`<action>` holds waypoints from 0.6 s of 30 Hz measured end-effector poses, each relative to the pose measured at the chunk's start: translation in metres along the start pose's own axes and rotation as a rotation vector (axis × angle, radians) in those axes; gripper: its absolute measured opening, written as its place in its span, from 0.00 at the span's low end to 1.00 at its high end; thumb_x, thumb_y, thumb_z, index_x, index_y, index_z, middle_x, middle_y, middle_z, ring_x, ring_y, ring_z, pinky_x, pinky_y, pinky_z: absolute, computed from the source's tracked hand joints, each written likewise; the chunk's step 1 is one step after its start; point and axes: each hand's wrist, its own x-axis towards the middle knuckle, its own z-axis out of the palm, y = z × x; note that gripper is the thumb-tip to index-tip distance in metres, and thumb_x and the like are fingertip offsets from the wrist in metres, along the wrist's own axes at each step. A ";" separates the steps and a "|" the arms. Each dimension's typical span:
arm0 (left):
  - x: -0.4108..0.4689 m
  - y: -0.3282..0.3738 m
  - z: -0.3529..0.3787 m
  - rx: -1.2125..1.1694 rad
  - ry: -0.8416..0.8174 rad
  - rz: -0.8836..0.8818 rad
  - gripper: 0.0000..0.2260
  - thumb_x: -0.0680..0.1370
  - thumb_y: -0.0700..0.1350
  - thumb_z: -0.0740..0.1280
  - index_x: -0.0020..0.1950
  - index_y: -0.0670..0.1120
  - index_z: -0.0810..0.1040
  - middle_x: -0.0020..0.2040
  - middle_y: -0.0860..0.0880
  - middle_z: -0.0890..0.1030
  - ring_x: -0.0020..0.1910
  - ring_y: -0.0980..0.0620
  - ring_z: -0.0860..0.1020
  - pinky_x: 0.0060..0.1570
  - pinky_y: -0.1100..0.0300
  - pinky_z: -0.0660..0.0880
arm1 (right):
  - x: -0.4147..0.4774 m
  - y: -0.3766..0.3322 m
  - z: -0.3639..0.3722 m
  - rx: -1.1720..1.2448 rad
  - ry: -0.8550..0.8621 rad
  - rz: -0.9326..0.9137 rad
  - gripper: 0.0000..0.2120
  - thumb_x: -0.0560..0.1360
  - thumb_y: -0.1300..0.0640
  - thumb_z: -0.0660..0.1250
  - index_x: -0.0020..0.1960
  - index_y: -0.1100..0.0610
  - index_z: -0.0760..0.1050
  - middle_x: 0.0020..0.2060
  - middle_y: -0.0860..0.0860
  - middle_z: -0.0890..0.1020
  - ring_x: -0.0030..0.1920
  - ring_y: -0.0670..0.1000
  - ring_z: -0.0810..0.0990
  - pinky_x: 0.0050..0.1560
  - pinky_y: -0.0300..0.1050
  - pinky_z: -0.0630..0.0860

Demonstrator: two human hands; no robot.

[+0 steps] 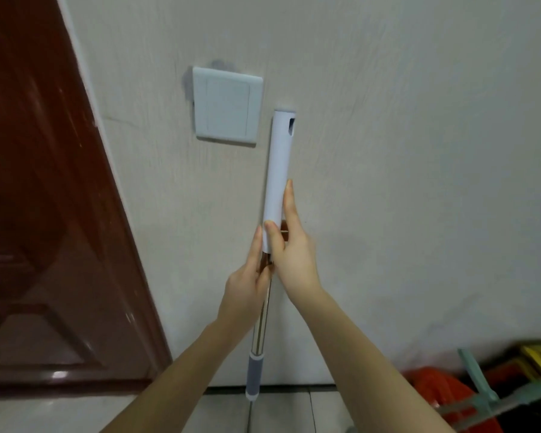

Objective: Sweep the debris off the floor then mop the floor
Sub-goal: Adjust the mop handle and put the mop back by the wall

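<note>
The long mop pole with a white plastic top sleeve (277, 179) stands upright against the pale wall (403, 151). The right hand (291, 248) wraps the sleeve's base; the left hand (247, 276) pinches the shiny steel shaft below. It looks light, stiff and slick, so the sleeve seems the safer hold.

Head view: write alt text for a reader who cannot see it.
Both hands hold a mop handle upright against a pale wall, the left hand on the metal shaft, the right hand around the white grip. A light switch sits beside the handle's top; a brown door stands left.
</note>
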 end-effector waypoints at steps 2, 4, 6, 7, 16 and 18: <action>-0.002 0.001 0.001 0.017 0.012 -0.022 0.32 0.81 0.50 0.59 0.71 0.74 0.40 0.37 0.60 0.73 0.37 0.68 0.76 0.35 0.77 0.68 | -0.001 0.000 -0.002 0.008 -0.013 0.022 0.33 0.81 0.51 0.60 0.70 0.23 0.44 0.50 0.48 0.81 0.46 0.47 0.82 0.52 0.51 0.81; -0.004 0.004 0.004 0.036 0.037 -0.045 0.31 0.81 0.51 0.58 0.72 0.73 0.41 0.40 0.57 0.76 0.37 0.62 0.77 0.34 0.75 0.68 | -0.001 -0.002 -0.004 0.008 -0.025 0.036 0.34 0.81 0.52 0.60 0.70 0.24 0.43 0.46 0.50 0.81 0.43 0.48 0.82 0.50 0.50 0.81; -0.009 0.008 0.006 0.039 0.055 -0.067 0.30 0.81 0.52 0.58 0.73 0.71 0.42 0.46 0.52 0.79 0.41 0.58 0.79 0.37 0.73 0.70 | -0.003 -0.004 -0.006 -0.030 -0.039 0.041 0.34 0.81 0.53 0.60 0.72 0.27 0.43 0.45 0.51 0.80 0.43 0.49 0.81 0.50 0.49 0.80; -0.012 0.011 0.007 0.034 0.058 -0.081 0.31 0.81 0.51 0.58 0.74 0.70 0.43 0.50 0.51 0.80 0.45 0.55 0.80 0.41 0.70 0.72 | -0.005 -0.004 -0.008 -0.063 -0.049 0.044 0.35 0.81 0.54 0.60 0.74 0.29 0.43 0.46 0.51 0.79 0.44 0.49 0.80 0.50 0.49 0.80; -0.082 0.035 0.027 0.141 0.151 -0.039 0.28 0.77 0.41 0.66 0.75 0.49 0.61 0.64 0.49 0.67 0.58 0.64 0.67 0.62 0.74 0.60 | -0.080 0.024 -0.092 -0.230 -0.006 0.002 0.30 0.79 0.58 0.64 0.77 0.43 0.58 0.46 0.50 0.80 0.46 0.49 0.78 0.52 0.40 0.74; -0.097 0.048 0.036 0.168 0.151 -0.052 0.22 0.77 0.41 0.66 0.71 0.48 0.67 0.63 0.49 0.68 0.61 0.57 0.69 0.63 0.65 0.63 | -0.100 0.024 -0.115 -0.264 0.014 -0.013 0.25 0.79 0.58 0.65 0.74 0.51 0.66 0.47 0.51 0.81 0.47 0.50 0.79 0.54 0.43 0.75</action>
